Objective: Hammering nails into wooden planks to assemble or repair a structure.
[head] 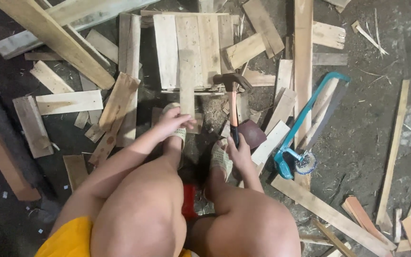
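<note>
I squat over a floor strewn with wood. My right hand (239,152) grips the dark end of a claw hammer (232,102) with an orange-brown handle; its metal head hangs over the near edge of a small panel of pale planks (167,47). My left hand (172,121) rests on the near end of a narrow slat (187,81) that lies lengthwise on that panel, fingers pressing it down. Both feet in woven sandals (220,159) stand just below the panel.
A teal-framed hacksaw (310,114) lies to the right with a small round tin (306,163) by its handle. Loose boards and offcuts (67,102) lie all around on the dark dirt floor; long planks (53,38) at the upper left, thin strips (393,152) at right.
</note>
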